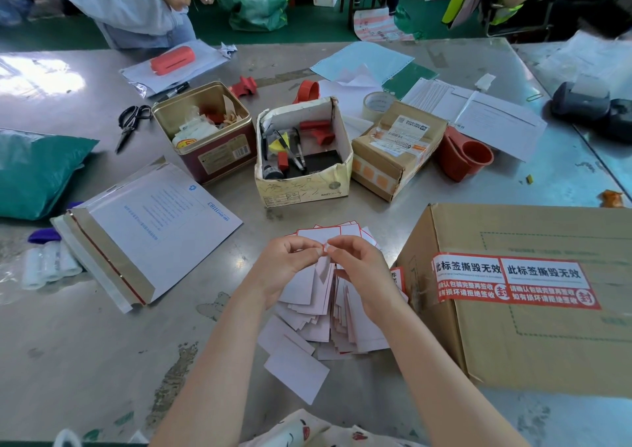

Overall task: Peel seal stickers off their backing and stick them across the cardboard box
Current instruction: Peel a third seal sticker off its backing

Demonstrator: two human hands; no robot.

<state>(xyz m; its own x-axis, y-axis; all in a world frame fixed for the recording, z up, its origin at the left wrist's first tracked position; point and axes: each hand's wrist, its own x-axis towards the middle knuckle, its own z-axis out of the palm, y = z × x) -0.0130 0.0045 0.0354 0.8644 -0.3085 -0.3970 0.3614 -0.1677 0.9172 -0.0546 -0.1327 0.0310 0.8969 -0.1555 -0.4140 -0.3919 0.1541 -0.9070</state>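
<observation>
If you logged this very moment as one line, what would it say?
step: peeling sticker | left hand: pinching it | right hand: pinching it | cardboard box: two red seals stuck on | backings: piled beneath hands

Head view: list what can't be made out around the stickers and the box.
- Box: right side cut off by the frame edge.
- Sticker being peeled: printed face hidden by the left hand and right hand.
- Small print on the seals: too small.
- Pile: partly under the forearms.
</observation>
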